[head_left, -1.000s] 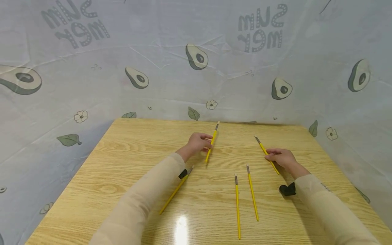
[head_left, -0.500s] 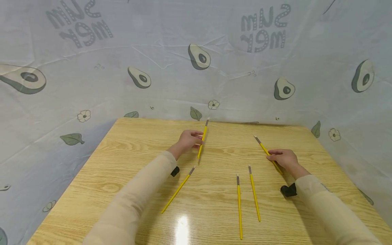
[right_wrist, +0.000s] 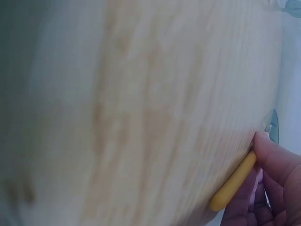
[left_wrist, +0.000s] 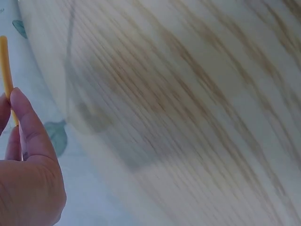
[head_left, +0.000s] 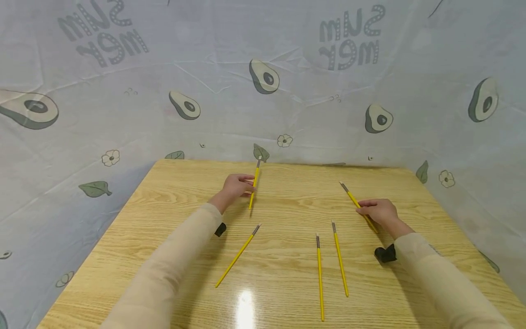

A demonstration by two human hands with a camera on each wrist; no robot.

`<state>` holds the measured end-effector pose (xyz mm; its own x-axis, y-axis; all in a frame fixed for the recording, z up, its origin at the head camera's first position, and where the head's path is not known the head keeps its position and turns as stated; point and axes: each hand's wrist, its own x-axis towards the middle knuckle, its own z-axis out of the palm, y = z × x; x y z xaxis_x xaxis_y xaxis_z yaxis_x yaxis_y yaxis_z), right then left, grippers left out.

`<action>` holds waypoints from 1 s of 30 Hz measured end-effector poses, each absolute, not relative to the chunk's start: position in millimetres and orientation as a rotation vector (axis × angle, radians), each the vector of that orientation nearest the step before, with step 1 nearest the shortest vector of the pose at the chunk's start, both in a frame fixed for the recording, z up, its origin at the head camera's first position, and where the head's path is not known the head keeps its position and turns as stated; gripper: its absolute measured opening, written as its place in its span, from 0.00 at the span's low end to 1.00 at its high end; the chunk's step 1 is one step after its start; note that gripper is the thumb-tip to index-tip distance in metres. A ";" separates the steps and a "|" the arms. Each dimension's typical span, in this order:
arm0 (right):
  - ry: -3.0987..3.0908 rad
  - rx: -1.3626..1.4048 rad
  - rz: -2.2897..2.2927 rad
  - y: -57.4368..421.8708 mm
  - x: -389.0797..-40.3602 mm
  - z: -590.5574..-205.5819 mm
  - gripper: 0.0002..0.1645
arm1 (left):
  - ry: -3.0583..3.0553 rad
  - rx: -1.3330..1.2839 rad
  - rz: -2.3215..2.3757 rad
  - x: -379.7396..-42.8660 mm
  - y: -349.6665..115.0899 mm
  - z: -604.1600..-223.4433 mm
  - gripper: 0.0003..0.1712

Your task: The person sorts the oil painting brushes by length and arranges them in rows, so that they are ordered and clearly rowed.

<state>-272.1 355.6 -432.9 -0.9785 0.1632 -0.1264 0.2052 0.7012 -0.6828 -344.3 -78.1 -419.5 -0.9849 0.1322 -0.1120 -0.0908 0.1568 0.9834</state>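
Observation:
Near the back of the table my left hand (head_left: 237, 186) pinches a yellow paintbrush (head_left: 256, 176) with a grey ferrule and pale tip, its tip pointing away and the brush raised above the wood. The left wrist view shows thumb and fingertips on that brush's yellow handle (left_wrist: 5, 66). At the right, my right hand (head_left: 380, 211) pinches a second yellow paintbrush (head_left: 351, 196), which slants with its tip toward the far left. Part of its handle is behind the fingers. In the right wrist view its handle end (right_wrist: 233, 183) sticks out below the thumb.
Three more yellow paintbrushes lie apart on the wooden table (head_left: 287, 274): a slanted left brush (head_left: 238, 255), a middle brush (head_left: 320, 278) and a right brush (head_left: 340, 260). A pale curtain (head_left: 222, 109) printed with avocados hangs behind the table and along its sides.
My left hand has moved left with its paintbrush, uncovering the tip of the slanted brush on the table. The right hand stays nearly in place, still holding its paintbrush.

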 end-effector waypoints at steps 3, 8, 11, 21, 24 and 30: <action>2.852 0.302 -1.145 355.2 -272.1 -431.3 0.28 | 2.278 0.021 1.925 -345.3 -87.6 -420.7 0.25; 2.880 0.285 -1.119 355.2 -271.1 -429.5 0.27 | 2.276 -0.025 1.934 -347.2 -101.4 -423.5 0.25; 2.915 0.269 -1.094 354.7 -270.7 -429.8 0.26 | 2.268 -0.040 1.941 -347.3 -108.1 -424.2 0.25; 2.960 0.243 -1.054 353.5 -272.6 -429.9 0.22 | 2.330 -0.070 1.896 -348.3 -121.0 -425.2 0.25; 2.959 0.236 -1.047 352.4 -273.4 -429.6 0.21 | 2.353 -0.112 1.887 -350.9 -124.0 -427.5 0.24; 2.963 0.260 -1.086 347.7 -276.1 -430.1 0.21 | 2.373 -0.148 1.860 -355.7 -129.1 -429.0 0.24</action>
<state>-276.1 347.7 -430.1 -0.9862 0.1621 -0.0335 0.1453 0.7512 -0.6439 -355.7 -129.1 -429.0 -0.9876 -0.0014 -0.1568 -0.1525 0.2387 0.9590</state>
